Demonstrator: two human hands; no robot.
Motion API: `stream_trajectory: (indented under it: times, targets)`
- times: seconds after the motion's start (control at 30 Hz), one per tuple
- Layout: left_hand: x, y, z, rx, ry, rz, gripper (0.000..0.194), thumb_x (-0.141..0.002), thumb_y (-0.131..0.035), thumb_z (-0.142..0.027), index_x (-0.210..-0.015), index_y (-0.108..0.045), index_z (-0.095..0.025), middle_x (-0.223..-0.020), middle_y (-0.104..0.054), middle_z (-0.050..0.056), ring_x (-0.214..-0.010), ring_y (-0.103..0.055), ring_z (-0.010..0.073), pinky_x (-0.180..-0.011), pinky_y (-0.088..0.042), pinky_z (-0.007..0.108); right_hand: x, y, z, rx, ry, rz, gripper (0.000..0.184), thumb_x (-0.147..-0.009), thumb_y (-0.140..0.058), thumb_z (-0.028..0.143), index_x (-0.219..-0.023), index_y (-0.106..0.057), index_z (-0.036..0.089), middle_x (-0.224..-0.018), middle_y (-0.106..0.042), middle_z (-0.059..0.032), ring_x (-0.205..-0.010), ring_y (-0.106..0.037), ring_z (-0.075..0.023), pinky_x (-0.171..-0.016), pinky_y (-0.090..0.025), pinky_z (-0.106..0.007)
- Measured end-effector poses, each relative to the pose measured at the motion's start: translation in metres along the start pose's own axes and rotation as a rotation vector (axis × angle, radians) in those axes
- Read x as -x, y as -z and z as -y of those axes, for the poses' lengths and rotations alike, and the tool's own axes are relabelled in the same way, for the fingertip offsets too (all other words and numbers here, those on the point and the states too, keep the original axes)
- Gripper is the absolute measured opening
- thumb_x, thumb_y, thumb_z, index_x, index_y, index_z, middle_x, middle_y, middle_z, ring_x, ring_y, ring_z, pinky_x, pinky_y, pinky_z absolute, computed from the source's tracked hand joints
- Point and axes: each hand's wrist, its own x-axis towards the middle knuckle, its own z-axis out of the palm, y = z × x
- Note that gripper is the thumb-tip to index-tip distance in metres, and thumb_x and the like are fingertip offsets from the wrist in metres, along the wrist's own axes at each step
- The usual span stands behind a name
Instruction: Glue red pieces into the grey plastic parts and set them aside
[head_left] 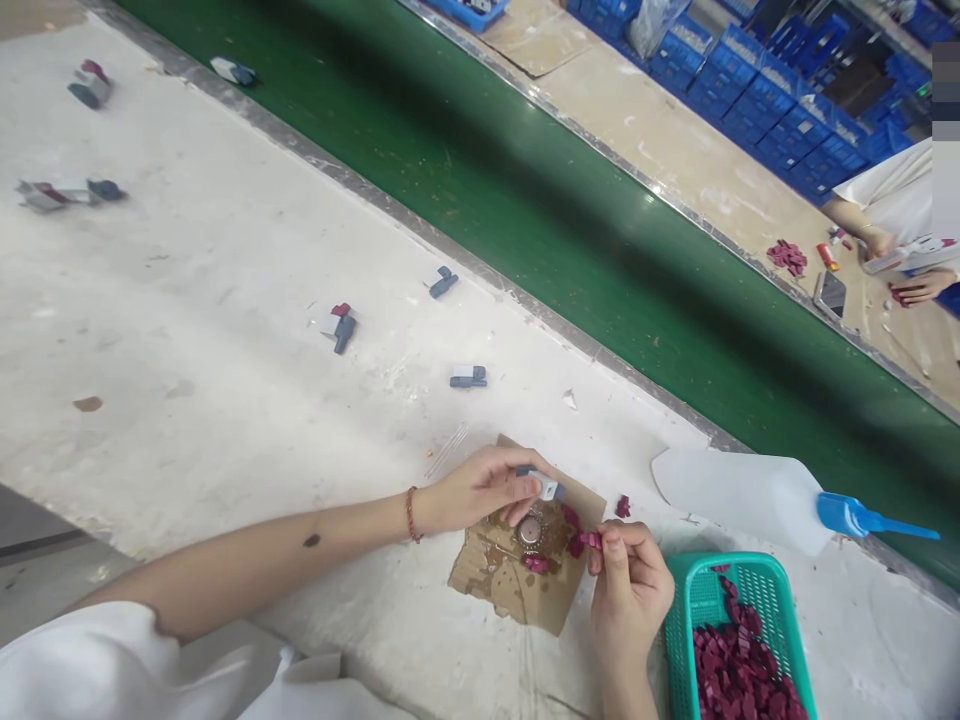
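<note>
Left hand closed on a small grey-and-white part above a stained cardboard scrap on the worktop; right hand pinching a maroon piece just beside it. Teal basket of maroon pieces at right; green conveyor belt beyond.

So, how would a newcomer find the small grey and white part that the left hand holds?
Start at the torn brown cardboard piece near the green plastic basket. Above it, the left hand pinches a small grey and white part. Unlike the similar parts lying loose on the white table, it alone is held.
</note>
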Motion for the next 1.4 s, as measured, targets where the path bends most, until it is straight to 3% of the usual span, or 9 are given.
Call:
stream_trajectory:
  times: [0.13,0.37,0.83,1.07,1.3,1.4]
  targets:
    - [0.005,-0.002,0.001,-0.216,-0.075,-0.002,0.063,-0.086,-0.045,-0.071,-0.09,-0.063,-0.012,-0.055,-0.044,-0.004,-0.047,-0.037,0.0088,-0.044,-0.029,0.021,-0.003,-0.008,0.019,0.058,0.098,0.023,0.03,-0.085,-0.07,0.042,-0.068,-0.067,0.017,-0.048,-0.056,0.0031,-0.04,-0.051,-0.0104,-0.039,-0.039,-0.02]
    - [0.005,-0.003,-0.001,-0.406,-0.188,-0.005,0.063,-0.092,-0.034,-0.069,-0.083,-0.063,-0.013,-0.057,-0.049,-0.002,-0.053,-0.041,0.011,-0.05,-0.034,0.022,-0.009,-0.026,0.038,0.157,0.212,0.051,0.032,-0.087,-0.066,0.043,-0.067,-0.068,0.018,-0.049,-0.06,0.0022,-0.039,-0.053,-0.0114,-0.037,-0.042,-0.022]
    - [0.005,-0.002,0.001,-0.471,-0.208,-0.007,0.068,-0.093,-0.03,-0.07,-0.085,-0.064,-0.012,-0.057,-0.052,-0.002,-0.05,-0.041,0.0103,-0.051,-0.035,0.022,-0.008,-0.034,0.025,0.069,0.138,0.107,0.024,-0.088,-0.065,0.036,-0.071,-0.066,0.019,-0.053,-0.059,0.0033,-0.042,-0.051,-0.0102,-0.038,-0.037,-0.02]
    - [0.008,0.001,0.008,-0.672,-0.233,0.037,0.069,-0.096,-0.021,-0.067,-0.098,-0.065,-0.014,-0.071,-0.065,0.005,-0.062,-0.057,0.0156,-0.059,-0.041,0.024,-0.004,-0.034,0.019,0.136,0.178,0.121,0.019,-0.089,-0.063,0.03,-0.074,-0.067,0.019,-0.058,-0.065,0.0011,-0.046,-0.056,-0.0122,-0.043,-0.043,-0.022]
    - [0.011,0.002,0.019,-0.869,-0.237,0.01,0.068,-0.097,-0.01,-0.065,-0.085,-0.057,-0.017,-0.064,-0.062,0.003,-0.056,-0.057,0.0164,-0.056,-0.038,0.026,-0.004,-0.037,0.022,0.202,0.088,0.118,0.03,-0.088,-0.063,0.038,-0.065,-0.062,0.019,-0.055,-0.063,0.0013,-0.047,-0.056,-0.0129,-0.042,-0.043,-0.022]
    - [0.01,0.001,0.019,-0.859,-0.255,0.01,0.067,-0.097,-0.01,-0.064,-0.082,-0.057,-0.017,-0.062,-0.061,0.003,-0.055,-0.055,0.0158,-0.055,-0.038,0.026,-0.006,-0.033,0.022,0.248,0.125,0.138,0.03,-0.091,-0.059,0.038,-0.067,-0.062,0.02,-0.055,-0.062,0.0022,-0.049,-0.057,-0.0135,-0.045,-0.045,-0.023]
